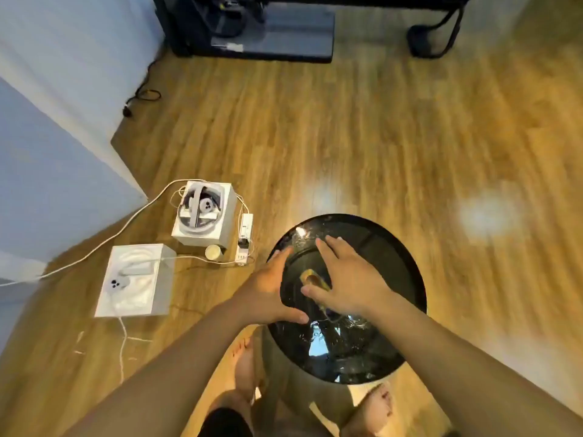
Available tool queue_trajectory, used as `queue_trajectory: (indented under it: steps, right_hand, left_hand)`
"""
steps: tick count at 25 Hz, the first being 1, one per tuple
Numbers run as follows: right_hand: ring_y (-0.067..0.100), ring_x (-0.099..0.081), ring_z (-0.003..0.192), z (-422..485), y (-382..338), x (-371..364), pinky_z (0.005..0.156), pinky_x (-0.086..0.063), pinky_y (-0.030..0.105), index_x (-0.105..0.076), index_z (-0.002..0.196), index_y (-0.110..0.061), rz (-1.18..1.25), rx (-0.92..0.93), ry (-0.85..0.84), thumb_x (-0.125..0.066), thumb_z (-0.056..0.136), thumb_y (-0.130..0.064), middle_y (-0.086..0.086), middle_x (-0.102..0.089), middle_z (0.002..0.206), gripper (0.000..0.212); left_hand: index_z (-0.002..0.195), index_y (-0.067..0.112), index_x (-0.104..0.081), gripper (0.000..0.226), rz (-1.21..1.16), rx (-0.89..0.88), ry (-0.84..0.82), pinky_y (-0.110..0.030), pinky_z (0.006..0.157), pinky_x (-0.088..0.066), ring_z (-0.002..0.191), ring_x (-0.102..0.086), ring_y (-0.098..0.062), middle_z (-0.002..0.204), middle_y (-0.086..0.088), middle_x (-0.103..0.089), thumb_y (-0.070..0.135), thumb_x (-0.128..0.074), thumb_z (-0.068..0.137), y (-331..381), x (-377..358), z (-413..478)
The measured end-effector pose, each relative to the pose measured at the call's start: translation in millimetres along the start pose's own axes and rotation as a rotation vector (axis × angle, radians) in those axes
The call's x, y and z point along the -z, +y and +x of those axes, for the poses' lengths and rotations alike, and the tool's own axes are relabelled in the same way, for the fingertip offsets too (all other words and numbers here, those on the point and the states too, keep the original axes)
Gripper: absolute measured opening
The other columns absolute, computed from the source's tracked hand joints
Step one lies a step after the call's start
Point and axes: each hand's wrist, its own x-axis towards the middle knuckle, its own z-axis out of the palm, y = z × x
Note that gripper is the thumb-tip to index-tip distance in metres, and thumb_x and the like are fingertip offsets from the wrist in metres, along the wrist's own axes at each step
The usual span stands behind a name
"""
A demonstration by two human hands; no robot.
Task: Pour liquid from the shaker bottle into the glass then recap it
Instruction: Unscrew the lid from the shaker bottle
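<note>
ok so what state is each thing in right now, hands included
left hand: curved round a dark rounded shape on the round glossy black table; grip unclear
right hand: open, fingers spread above a tan thing
tan thing: blurred, mostly hidden, cannot tell
white power strip: on the floor, cable plugged in

The round table top (398, 279) is glossy black, smooth, with reflections. The floor (347, 137) looks like wood-grain planks with a soft sheen. The left boxes (135, 305) look like matt white cardboard.
</note>
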Motion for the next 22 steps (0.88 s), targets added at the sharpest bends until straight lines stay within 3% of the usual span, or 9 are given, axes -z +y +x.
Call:
queue_trajectory:
  steps: [4,8,11,15,17,20,22]
  right_hand:
    - [0.022,-0.005,0.149,13,10,-74,0.119,-0.022,0.045,-0.006,0.154,-0.02,0.033,-0.075,-0.032,-0.047,0.078,-0.074,0.003,-0.011,0.162,0.102]
    - [0.017,-0.032,0.137,24,29,-116,0.11,-0.039,0.036,-0.033,0.145,-0.022,0.171,-0.026,0.252,-0.054,0.081,-0.065,0.0,-0.036,0.149,0.081]
    - [0.018,-0.043,0.129,33,35,-136,0.104,-0.043,0.035,-0.045,0.136,-0.02,0.147,0.009,0.415,-0.051,0.083,-0.061,-0.001,-0.048,0.14,0.068]
    - [0.02,-0.051,0.12,41,40,-146,0.093,-0.05,0.038,-0.05,0.132,-0.022,0.126,0.047,0.562,-0.046,0.083,-0.058,-0.002,-0.056,0.132,0.06]
    - [0.02,-0.054,0.115,41,39,-150,0.09,-0.05,0.038,-0.052,0.13,-0.024,0.123,0.056,0.598,-0.047,0.084,-0.058,-0.003,-0.059,0.127,0.058]
    - [0.025,-0.058,0.107,37,32,-151,0.083,-0.047,0.037,-0.052,0.128,-0.023,0.09,0.041,0.637,-0.05,0.085,-0.056,0.002,-0.063,0.12,0.054]
    - [0.029,-0.059,0.102,35,28,-146,0.077,-0.046,0.038,-0.051,0.121,-0.021,0.039,-0.032,0.573,-0.049,0.087,-0.055,0.006,-0.062,0.114,0.048]
  left_hand:
    - [0.159,0.037,0.001,0.145,-0.065,0.066,0.005,-0.045,0.122,-0.032,0.152,-0.028,-0.017,0.168,0.008,-0.02,0.061,-0.09,0.049,-29,-64,27]
    - [0.155,0.037,-0.017,0.131,-0.273,-0.064,0.155,-0.03,0.112,-0.044,0.135,-0.048,-0.003,0.15,0.017,-0.045,0.045,-0.097,0.052,-51,-101,53]
    - [0.147,0.036,-0.029,0.121,-0.37,-0.157,0.282,-0.018,0.098,-0.049,0.123,-0.057,0.0,0.133,0.019,-0.058,0.026,-0.101,0.05,-71,-125,69]
    - [0.143,0.048,-0.028,0.123,-0.448,-0.271,0.431,-0.02,0.105,-0.045,0.129,-0.053,0.003,0.133,0.033,-0.053,0.022,-0.102,0.048,-86,-147,83]
    - [0.14,0.057,-0.03,0.124,-0.512,-0.305,0.471,-0.025,0.106,-0.046,0.131,-0.054,-0.003,0.136,0.024,-0.056,0.025,-0.101,0.043,-89,-158,89]
    - [0.15,0.027,-0.028,0.13,-0.556,-0.344,0.486,-0.016,0.097,-0.049,0.121,-0.059,0.0,0.132,0.009,-0.06,0.006,-0.101,0.044,-89,-164,94]
    - [0.148,0.023,-0.031,0.127,-0.483,-0.323,0.508,-0.016,0.096,-0.05,0.116,-0.059,0.003,0.127,0.014,-0.061,0.023,-0.103,0.043,-83,-156,87]
